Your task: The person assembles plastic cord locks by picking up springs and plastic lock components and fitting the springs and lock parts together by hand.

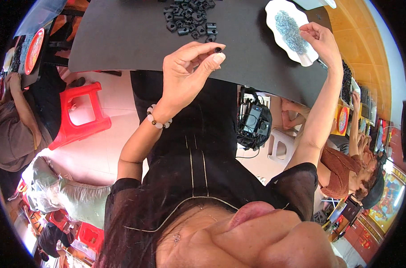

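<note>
Between the thumb and fingertips of my left hand (185,71) is a small black plastic part (218,50), held above the table's near edge. My right hand (322,43) reaches to the white scalloped dish (274,10), its fingers pinched together over the heap of tiny silvery-blue metal pieces (288,31). Whatever those fingertips hold, if anything, is too small to make out. A pile of similar black plastic parts (187,18) lies at the table's far middle, beyond my left hand.
The dark table (118,40) spans the front. A red stool (84,111) stands on the floor at left, near a seated person (20,129). A black bag with a device and cables (255,120) is below the table. Another person (341,172) sits at right.
</note>
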{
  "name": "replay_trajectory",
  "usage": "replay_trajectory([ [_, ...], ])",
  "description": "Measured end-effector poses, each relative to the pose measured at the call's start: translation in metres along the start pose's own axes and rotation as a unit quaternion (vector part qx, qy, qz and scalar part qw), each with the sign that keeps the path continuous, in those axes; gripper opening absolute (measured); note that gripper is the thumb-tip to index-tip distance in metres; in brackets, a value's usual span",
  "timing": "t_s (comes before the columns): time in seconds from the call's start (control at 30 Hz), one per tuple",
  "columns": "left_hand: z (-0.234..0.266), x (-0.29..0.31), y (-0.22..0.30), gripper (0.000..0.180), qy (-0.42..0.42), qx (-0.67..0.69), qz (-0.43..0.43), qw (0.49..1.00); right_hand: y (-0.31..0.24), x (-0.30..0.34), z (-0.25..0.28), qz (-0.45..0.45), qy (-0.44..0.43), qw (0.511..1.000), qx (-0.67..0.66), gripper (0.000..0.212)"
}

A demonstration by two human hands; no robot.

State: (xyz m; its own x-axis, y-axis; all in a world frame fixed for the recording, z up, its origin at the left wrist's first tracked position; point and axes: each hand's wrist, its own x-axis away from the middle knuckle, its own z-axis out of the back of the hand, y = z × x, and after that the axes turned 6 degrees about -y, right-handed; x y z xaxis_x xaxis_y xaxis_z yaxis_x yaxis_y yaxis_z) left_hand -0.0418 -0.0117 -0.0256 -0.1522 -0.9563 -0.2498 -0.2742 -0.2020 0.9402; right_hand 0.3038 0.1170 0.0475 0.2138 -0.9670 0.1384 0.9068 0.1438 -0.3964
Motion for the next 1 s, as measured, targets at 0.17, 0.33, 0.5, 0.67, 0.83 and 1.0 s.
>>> replay_trajectory([
  [0.17, -0.001, 0.000, -0.001, 0.020, -0.001, -0.007, 0.003, 1.000, 0.003, 0.005, -0.007, -0.004, 0.007, 1.000, -0.012, 0.023],
  [0.33, 0.000, 0.002, 0.000, 0.020, 0.003, -0.013, 0.003, 1.000, -0.003, 0.006, -0.011, -0.006, -0.006, 1.000, 0.011, 0.021],
  [0.5, -0.001, 0.003, 0.000, 0.020, -0.001, -0.021, 0.000, 1.000, 0.014, 0.006, -0.009, -0.004, 0.023, 0.999, -0.033, 0.021],
  [0.67, -0.004, 0.000, 0.006, 0.018, 0.009, -0.032, 0.007, 0.999, 0.001, 0.016, -0.002, 0.039, 0.043, 0.973, -0.223, 0.021],
  [0.83, -0.024, -0.038, 0.020, 0.022, -0.103, -0.172, 0.000, 0.980, 0.000, 0.023, -0.003, 0.080, 0.062, 0.938, -0.331, 0.023],
  [1.0, -0.083, -0.091, 0.049, 0.021, -0.120, -0.452, -0.170, 0.867, 0.001, 0.028, -0.014, 0.097, 0.080, 0.896, -0.426, 0.023],
])
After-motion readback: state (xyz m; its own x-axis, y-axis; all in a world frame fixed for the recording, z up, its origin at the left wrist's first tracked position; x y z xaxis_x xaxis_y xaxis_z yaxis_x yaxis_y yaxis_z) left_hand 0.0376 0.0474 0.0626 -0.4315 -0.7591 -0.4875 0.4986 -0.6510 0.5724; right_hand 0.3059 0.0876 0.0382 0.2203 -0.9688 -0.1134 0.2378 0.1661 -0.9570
